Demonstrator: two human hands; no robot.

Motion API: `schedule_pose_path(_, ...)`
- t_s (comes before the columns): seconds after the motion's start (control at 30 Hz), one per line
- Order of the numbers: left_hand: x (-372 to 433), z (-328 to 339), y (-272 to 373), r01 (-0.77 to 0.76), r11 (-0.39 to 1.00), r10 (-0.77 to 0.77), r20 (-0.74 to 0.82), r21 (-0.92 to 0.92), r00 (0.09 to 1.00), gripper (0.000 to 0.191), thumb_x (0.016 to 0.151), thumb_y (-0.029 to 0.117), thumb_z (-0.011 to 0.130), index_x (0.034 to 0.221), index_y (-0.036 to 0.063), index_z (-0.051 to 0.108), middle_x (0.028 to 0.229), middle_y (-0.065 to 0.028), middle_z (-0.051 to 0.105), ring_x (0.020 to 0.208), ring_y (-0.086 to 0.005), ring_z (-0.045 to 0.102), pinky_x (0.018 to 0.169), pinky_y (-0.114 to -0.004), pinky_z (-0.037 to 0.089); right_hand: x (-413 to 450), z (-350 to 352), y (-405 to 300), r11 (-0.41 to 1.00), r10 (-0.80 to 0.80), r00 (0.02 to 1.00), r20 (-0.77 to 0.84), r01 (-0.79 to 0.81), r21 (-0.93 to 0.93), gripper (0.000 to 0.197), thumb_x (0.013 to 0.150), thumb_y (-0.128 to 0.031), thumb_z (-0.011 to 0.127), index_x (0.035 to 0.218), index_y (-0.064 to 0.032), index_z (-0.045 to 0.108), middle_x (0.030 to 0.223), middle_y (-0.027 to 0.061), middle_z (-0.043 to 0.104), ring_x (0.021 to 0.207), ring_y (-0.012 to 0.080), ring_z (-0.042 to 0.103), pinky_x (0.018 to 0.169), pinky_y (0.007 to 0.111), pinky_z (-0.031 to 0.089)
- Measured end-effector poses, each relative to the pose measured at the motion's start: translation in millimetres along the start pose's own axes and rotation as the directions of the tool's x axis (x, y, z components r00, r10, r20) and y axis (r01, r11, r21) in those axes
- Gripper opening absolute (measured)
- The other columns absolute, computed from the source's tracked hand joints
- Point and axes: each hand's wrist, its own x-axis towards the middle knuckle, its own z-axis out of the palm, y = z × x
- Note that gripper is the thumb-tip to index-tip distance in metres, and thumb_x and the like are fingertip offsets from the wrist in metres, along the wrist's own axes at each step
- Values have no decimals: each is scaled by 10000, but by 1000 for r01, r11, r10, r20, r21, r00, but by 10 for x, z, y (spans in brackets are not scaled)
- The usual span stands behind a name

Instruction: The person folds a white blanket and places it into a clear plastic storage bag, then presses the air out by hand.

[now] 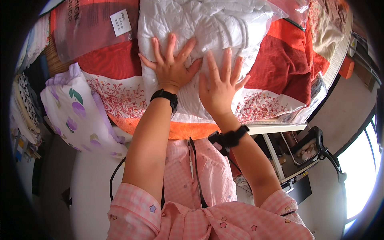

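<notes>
A white fabric bundle (192, 27), wrinkled and with a partly glossy surface, lies before me on a red, orange and white patterned cloth (279, 63). My left hand (171, 67) rests flat on its left part, fingers spread. To the right, my right hand (222, 81) lies palm down on the bundle's near right part, its fingers also apart. Neither hand grips anything. Clear plastic shows at the bundle's upper right. A transparent plastic bag (90, 33) with print and a white label (120, 22) lies left of the bundle.
White fabric with purple tulips (81, 111) hangs at the left edge. A beige cloth (328, 30) lies at the far right, with crumpled clear plastic (312, 102) nearer me. Below the white table edge (276, 129) on the right is a black-rimmed basket (306, 148). Black cords hang near my body.
</notes>
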Motion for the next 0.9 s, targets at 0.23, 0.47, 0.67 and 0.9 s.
schedule_pose_path(0.23, -7, 68, -29, -1, 999, 4, -84, 38, 996, 483, 788, 662, 480, 1195, 416, 569, 1435, 11, 291, 1373, -367, 160, 1014, -690, -37, -557, 369, 58, 999, -48, 996, -72, 47, -12, 501, 813, -268, 547, 1313, -269, 518, 1473, 129, 310, 1387, 398, 165, 1039, 652, -45)
schedule_pose_path(0.47, -40, 77, 16, 13, 1000, -15, -110, -15, 994, 516, 784, 688, 462, 1230, 440, 537, 1410, 8, 335, 1372, -361, 184, 1024, -672, -54, -604, 757, 185, 987, -95, 965, -244, 59, -152, 501, 786, -324, 516, 1284, -283, 542, 1484, 145, 265, 1385, 436, 97, 1029, 662, -72)
schedule_pose_path(0.67, -53, 74, -18, 12, 1000, -11, -93, 9, 996, 529, 784, 682, 459, 1251, 439, 520, 1424, 16, 311, 1370, -362, 181, 1010, -687, -41, -612, 805, 167, 985, -98, 959, -267, 56, -161, 504, 786, -346, 520, 1286, -289, 535, 1474, 144, 279, 1384, 436, 101, 1026, 666, -71)
schedule_pose_path(0.9, 54, -298, -46, -43, 976, 63, 90, -213, 994, 531, 787, 544, 614, 1282, 371, 531, 1445, -4, 354, 1370, -365, 200, 1017, -681, 55, -578, 843, 217, 982, -119, 936, -332, 60, -181, 497, 768, -340, 515, 1263, -318, 553, 1466, 109, 313, 1381, 415, 157, 1035, 658, -32)
